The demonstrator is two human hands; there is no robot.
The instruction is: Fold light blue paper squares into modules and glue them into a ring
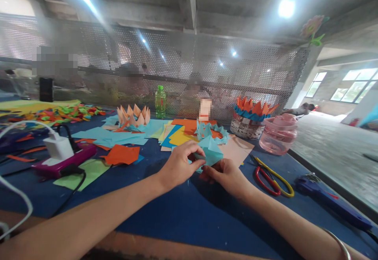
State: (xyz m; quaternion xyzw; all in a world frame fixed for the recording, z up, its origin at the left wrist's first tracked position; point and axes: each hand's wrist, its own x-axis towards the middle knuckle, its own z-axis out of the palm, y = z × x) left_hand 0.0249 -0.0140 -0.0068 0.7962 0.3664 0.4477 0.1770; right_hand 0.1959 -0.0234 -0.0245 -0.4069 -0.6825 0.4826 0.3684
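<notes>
Above the middle of the blue table, my left hand (183, 163) is closed on the left side of a light blue folded paper (211, 151), thumb against curled fingers. At the paper's lower right edge, my right hand (226, 175) pinches it between thumb and fingers. The folded paper has a pointed top; part of it is hidden by my fingers. Right behind it lies a light blue paper ring with pointed tips (223, 137). Beyond my left hand are loose sheets in yellow, blue and orange (180, 133).
Scissors with red and yellow handles (274, 181) and a blue glue gun (330, 201) lie right. A pink water jug (279, 134) stands by a tub with orange paper points (249, 114). Left are a purple power strip (65, 159) with cables, a peach paper crown (134, 117) and a green bottle (160, 102).
</notes>
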